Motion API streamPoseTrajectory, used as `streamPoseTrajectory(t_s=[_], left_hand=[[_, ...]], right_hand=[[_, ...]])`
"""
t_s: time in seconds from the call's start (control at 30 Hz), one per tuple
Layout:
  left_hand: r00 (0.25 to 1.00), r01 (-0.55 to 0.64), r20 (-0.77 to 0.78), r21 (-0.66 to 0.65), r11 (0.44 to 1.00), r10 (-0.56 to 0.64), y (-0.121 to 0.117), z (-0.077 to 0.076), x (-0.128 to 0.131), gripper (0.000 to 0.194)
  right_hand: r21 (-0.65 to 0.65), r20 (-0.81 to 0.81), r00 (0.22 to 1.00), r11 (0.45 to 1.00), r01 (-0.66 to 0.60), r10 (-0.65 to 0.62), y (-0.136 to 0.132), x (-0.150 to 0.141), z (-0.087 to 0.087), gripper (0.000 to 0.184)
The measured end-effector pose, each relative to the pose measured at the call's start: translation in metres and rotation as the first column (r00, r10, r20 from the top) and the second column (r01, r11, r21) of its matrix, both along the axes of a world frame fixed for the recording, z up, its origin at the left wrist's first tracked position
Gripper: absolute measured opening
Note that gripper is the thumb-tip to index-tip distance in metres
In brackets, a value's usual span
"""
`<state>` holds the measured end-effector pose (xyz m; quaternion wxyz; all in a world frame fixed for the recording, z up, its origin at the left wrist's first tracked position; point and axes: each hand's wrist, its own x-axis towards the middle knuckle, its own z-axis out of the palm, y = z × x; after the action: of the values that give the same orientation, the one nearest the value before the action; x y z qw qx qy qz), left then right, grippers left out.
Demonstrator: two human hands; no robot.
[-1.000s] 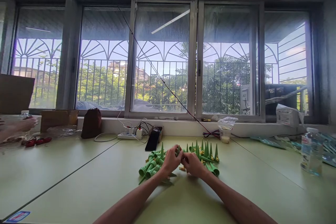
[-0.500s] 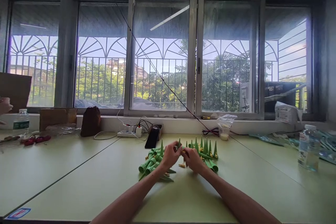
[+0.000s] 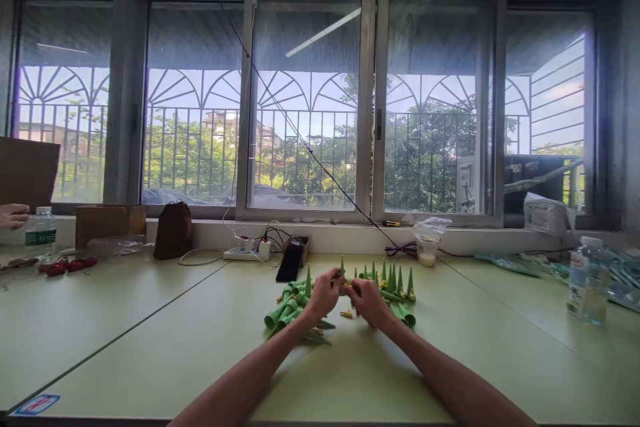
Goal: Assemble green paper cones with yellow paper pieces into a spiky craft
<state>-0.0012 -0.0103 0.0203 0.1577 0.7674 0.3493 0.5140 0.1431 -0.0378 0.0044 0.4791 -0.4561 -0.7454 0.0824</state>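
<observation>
My left hand (image 3: 325, 295) pinches a green cone (image 3: 342, 269) that points upward between both hands. My right hand (image 3: 369, 301) is closed around the same piece from the right, with a small yellow part at its fingertips. Left of my hands lies a heap of green cones on their sides (image 3: 287, 310). Behind my right hand several green cones stand upright with yellow bases (image 3: 395, 280). A loose yellow piece (image 3: 346, 313) lies on the pale green table (image 3: 150, 340) below my hands.
A black phone (image 3: 291, 261) and a white power strip (image 3: 247, 254) lie behind the cones near the window sill. A water bottle (image 3: 583, 281) stands far right. At far left another person's hand (image 3: 13, 215), a bottle (image 3: 39, 232) and a cardboard box (image 3: 110, 220).
My hands rose slightly and the green cone now sticks up higher between them. The other person's hand at far left has shifted. The camera tilted a little.
</observation>
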Motion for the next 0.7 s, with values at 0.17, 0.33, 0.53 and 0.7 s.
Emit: streamPoseTrajectory(t_s=[0.17, 0.33, 0.53, 0.7], left_hand=[[0.969, 0.241, 0.107, -0.238, 0.941, -0.221, 0.0018, -0.0003, -0.0022, 0.029], [0.895, 0.446, 0.222, -0.405, 0.798, -0.387, 0.0011, -0.0016, -0.0071, 0.041], [0.879, 0.477, 0.255, -0.445, 0.758, -0.404, -0.0016, -0.0002, -0.009, 0.046], [0.877, 0.48, 0.258, -0.446, 0.755, -0.405, -0.0034, 0.0007, -0.0091, 0.046]], right_hand=[[0.084, 0.054, 0.998, 0.996, 0.037, -0.041, -0.0007, 0.0002, 0.0023, 0.044], [0.105, 0.062, 0.998, 0.994, 0.011, -0.018, -0.0036, 0.0, 0.0041, 0.048], [0.095, 0.07, 0.998, 0.995, -0.005, -0.002, -0.0037, -0.0015, 0.0032, 0.047], [0.088, 0.072, 0.997, 0.996, 0.001, -0.007, -0.0057, -0.0022, 0.0044, 0.046]])
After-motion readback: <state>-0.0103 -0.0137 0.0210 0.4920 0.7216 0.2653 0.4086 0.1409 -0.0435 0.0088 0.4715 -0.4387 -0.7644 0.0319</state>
